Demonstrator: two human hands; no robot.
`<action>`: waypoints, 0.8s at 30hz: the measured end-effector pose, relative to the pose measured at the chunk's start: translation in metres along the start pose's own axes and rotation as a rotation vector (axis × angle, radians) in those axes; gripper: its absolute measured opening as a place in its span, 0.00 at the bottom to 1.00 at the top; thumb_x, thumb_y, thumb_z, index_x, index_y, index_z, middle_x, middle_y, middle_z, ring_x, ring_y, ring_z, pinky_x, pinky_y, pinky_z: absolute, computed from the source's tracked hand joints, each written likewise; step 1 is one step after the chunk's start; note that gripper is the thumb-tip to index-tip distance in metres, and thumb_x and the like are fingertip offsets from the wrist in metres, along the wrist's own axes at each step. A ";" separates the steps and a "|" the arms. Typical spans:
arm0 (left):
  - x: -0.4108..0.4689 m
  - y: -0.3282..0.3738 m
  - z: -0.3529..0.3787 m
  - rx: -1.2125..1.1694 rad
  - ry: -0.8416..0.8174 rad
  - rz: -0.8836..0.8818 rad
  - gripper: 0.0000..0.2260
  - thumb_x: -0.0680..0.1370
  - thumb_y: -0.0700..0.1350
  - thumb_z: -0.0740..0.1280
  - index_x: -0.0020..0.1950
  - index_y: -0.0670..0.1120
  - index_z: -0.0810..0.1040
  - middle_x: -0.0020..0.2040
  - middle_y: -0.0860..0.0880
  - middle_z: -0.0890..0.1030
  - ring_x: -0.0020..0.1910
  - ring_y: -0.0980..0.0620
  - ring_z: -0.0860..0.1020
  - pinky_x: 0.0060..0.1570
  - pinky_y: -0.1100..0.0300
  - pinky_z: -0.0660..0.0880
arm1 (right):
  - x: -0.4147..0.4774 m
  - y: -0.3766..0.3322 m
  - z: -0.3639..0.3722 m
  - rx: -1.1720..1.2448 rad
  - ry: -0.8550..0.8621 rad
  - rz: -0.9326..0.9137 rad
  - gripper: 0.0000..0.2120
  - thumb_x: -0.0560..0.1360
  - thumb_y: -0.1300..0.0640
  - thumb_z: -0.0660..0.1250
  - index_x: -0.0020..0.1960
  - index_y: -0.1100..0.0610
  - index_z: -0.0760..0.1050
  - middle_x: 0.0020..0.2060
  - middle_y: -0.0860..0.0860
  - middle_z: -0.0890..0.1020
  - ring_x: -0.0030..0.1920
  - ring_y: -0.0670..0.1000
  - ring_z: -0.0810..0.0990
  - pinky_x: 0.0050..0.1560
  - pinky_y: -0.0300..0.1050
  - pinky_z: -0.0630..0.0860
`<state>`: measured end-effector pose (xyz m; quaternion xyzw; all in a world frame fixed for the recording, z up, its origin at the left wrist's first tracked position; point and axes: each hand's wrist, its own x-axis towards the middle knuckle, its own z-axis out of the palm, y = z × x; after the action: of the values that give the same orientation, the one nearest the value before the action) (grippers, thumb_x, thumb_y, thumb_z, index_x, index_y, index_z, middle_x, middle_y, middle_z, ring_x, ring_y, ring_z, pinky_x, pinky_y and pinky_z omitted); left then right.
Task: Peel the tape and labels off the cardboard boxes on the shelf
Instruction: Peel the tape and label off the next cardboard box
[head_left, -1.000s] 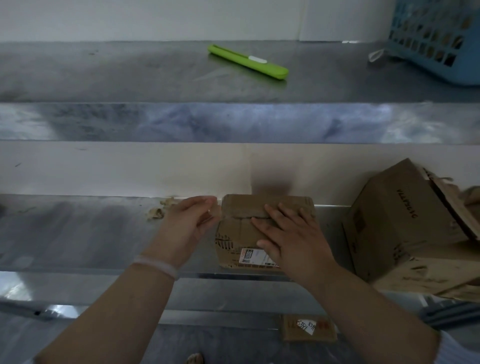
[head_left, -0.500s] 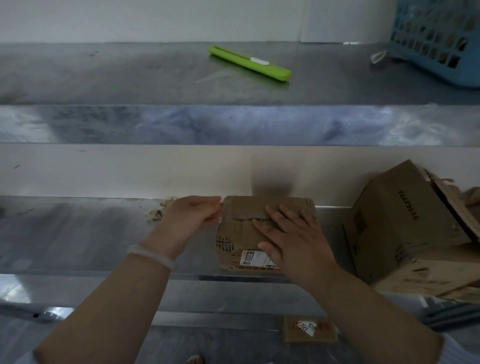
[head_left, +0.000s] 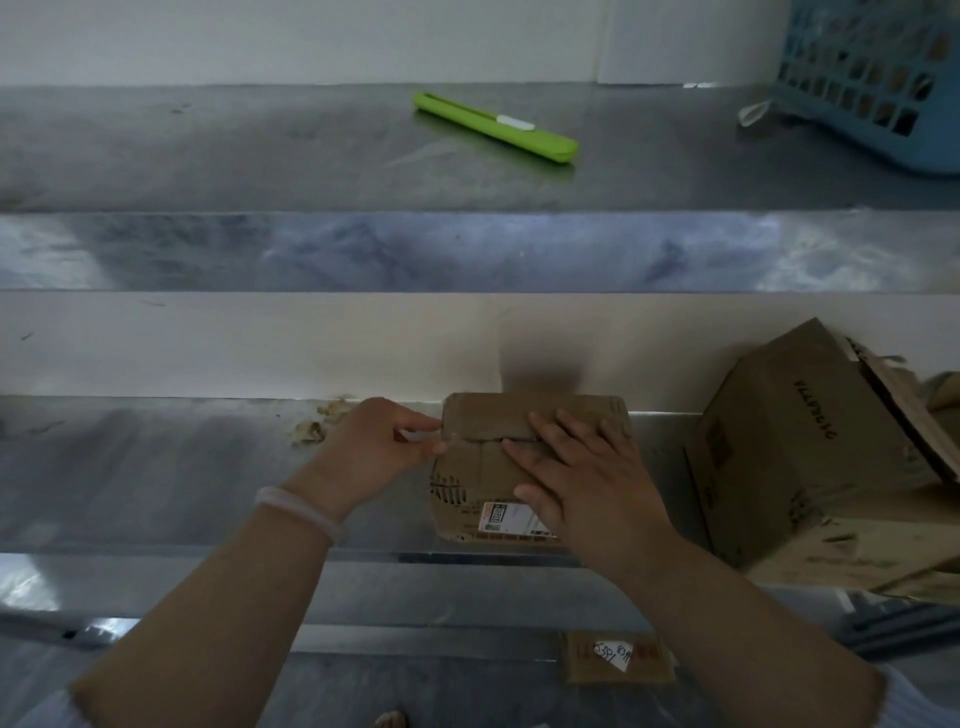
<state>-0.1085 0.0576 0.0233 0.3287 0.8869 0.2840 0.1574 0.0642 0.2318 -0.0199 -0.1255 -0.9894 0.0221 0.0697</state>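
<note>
A small cardboard box (head_left: 470, 480) lies on the middle metal shelf (head_left: 156, 467), with a white printed label (head_left: 506, 519) on its near face and brown tape across its top. My right hand (head_left: 587, 483) lies flat on the box with fingers spread, pressing it down. My left hand (head_left: 379, 441) is at the box's upper left corner, thumb and forefinger pinched on the end of the tape (head_left: 449, 439) there. A white bracelet is on my left wrist.
A bigger, torn cardboard box (head_left: 810, 452) leans at the right on the same shelf. Scraps of torn paper (head_left: 311, 428) lie left of my left hand. On the upper shelf are a green utility knife (head_left: 496, 127) and a blue plastic basket (head_left: 878, 78). A small labelled box (head_left: 618, 657) sits below.
My left hand has shifted slightly right and its fingers have closed onto the tape at the box's left corner. My right hand has stayed pressed on the box.
</note>
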 end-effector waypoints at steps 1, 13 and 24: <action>-0.001 -0.001 -0.001 -0.056 -0.031 -0.009 0.14 0.73 0.51 0.73 0.58 0.51 0.82 0.49 0.58 0.80 0.40 0.68 0.74 0.37 0.77 0.66 | 0.000 0.000 0.000 -0.001 -0.002 0.002 0.23 0.79 0.38 0.47 0.69 0.40 0.70 0.70 0.48 0.72 0.69 0.55 0.72 0.69 0.61 0.65; -0.005 0.006 0.008 0.020 0.222 0.053 0.09 0.76 0.40 0.66 0.39 0.52 0.77 0.37 0.55 0.81 0.37 0.56 0.79 0.43 0.56 0.79 | -0.003 0.000 -0.004 0.031 -0.027 -0.020 0.23 0.79 0.37 0.47 0.70 0.39 0.69 0.72 0.47 0.71 0.71 0.54 0.69 0.70 0.62 0.64; 0.014 0.008 0.024 -0.622 0.506 -0.176 0.09 0.76 0.36 0.67 0.41 0.50 0.79 0.44 0.47 0.82 0.38 0.56 0.82 0.44 0.63 0.79 | -0.002 -0.001 -0.006 0.042 -0.048 -0.024 0.22 0.79 0.38 0.49 0.69 0.40 0.70 0.71 0.47 0.72 0.71 0.54 0.70 0.69 0.62 0.65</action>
<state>-0.1038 0.0812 0.0077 0.1082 0.7943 0.5958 0.0501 0.0665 0.2307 -0.0138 -0.1115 -0.9915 0.0448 0.0490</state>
